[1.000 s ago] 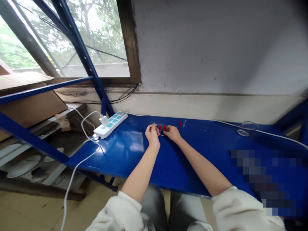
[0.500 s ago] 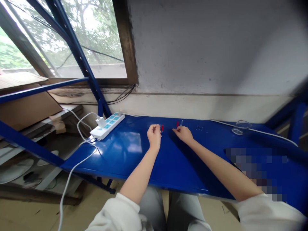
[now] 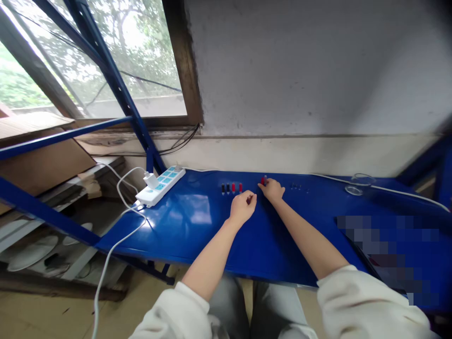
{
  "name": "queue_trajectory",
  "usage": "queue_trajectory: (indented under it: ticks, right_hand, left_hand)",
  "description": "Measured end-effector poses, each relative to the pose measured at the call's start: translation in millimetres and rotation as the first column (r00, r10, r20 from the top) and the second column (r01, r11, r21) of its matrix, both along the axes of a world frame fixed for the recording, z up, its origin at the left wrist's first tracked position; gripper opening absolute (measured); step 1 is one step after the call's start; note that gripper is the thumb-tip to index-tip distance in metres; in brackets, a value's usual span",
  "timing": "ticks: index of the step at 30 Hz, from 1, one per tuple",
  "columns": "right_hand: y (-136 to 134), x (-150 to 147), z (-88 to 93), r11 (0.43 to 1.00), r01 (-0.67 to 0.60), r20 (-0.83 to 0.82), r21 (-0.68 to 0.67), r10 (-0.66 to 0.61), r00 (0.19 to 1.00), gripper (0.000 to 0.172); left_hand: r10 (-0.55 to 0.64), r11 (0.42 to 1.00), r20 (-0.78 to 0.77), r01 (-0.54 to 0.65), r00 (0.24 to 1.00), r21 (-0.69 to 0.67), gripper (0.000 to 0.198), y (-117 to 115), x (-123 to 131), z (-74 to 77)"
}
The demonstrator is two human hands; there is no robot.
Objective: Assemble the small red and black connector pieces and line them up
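Note:
My left hand [image 3: 243, 206] is over the table, fingers curled into a pinch; whatever is between them is too small to make out. Just left of it stands a row of small tubes with clear lower ends: two black tubes [image 3: 225, 188], then two red tubes [image 3: 236, 187]. My right hand [image 3: 272, 189] is farther back, thumb and forefinger closing around a small red tube [image 3: 262, 181]. A small clear piece [image 3: 265, 178] sits right beside it at the fingertips. To the right lie several tiny clear pieces [image 3: 299, 187].
A white power strip [image 3: 160, 186] with a plugged-in charger and a white cable [image 3: 116, 240] occupies the table's left end. Clear round dishes [image 3: 353, 189] and a thin cable are at the back right. A dark, pixelated object [image 3: 384, 259] lies front right on the blue table [image 3: 197, 235].
My left hand has moved right and toward me, uncovering the row of black and red tubes. My right hand has shifted slightly back, its fingertips now at the red tube and clear piece.

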State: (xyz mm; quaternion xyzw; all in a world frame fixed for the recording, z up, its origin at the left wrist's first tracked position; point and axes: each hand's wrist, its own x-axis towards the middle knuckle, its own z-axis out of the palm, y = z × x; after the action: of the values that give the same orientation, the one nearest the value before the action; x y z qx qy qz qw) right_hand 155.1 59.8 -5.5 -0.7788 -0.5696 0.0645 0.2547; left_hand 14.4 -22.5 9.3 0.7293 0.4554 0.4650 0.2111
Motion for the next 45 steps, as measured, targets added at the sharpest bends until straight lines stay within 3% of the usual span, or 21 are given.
queue_trajectory:
  ticks: [7,10,14,18,21,25,28,33,45]
  right_hand:
    - [-21.9,-9.6,-3.4,0.982,-0.188,0.035,0.018,0.188,0.982,0.018]
    - [-39.6,-3.2,-2.2,0.954,-0.3,0.005,0.006,0.3,0.954,0.015]
    - [-62.9,5.4,4.3,0.889,-0.458,-0.037,-0.032,0.456,0.889,0.012]
    - [-78.5,7.8,11.4,0.85,-0.527,0.074,0.005,0.525,0.848,0.011]
    - [-80.5,9.6,13.6,0.814,-0.577,0.129,0.061,0.567,0.813,0.015]
    - [-76.3,14.4,11.4,0.798,-0.576,0.032,0.179,0.58,0.814,0.025]
    - [-74.0,16.1,8.2,0.806,-0.555,0.034,0.206,0.561,0.827,0.025]
    - [-74.1,14.0,6.1,0.798,-0.555,0.073,0.234,0.555,0.829,0.021]
    - [-78.2,10.5,8.1,0.852,-0.498,0.114,0.163,0.485,0.867,0.022]
  left_hand:
    - [0.027,0.999,-0.129,-0.024,0.991,0.025,0.023,-1.3,-0.4,-0.1]
    - [0.032,0.999,-0.142,-0.026,0.989,0.048,0.034,-1.3,-1.6,0.7]
    - [-0.041,0.999,-0.249,0.045,0.968,0.009,0.043,0.3,-2.3,-2.8]
    - [-0.104,0.995,-0.334,0.101,0.937,-0.026,0.033,3.3,-1.0,-10.3]
    - [-0.057,0.998,-0.265,0.057,0.962,-0.01,0.025,6.4,-1.0,-13.4]
    - [0.048,0.999,0.003,-0.048,0.999,-0.005,0.022,9.8,-1.4,-12.9]
    - [0.007,1.0,0.142,-0.005,0.99,-0.015,0.024,9.1,0.3,-11.1]
    - [-0.108,0.993,0.177,0.115,0.978,-0.031,0.021,3.0,3.9,-8.0]
    - [-0.098,0.994,0.253,0.107,0.963,-0.023,0.022,0.2,5.7,-4.0]
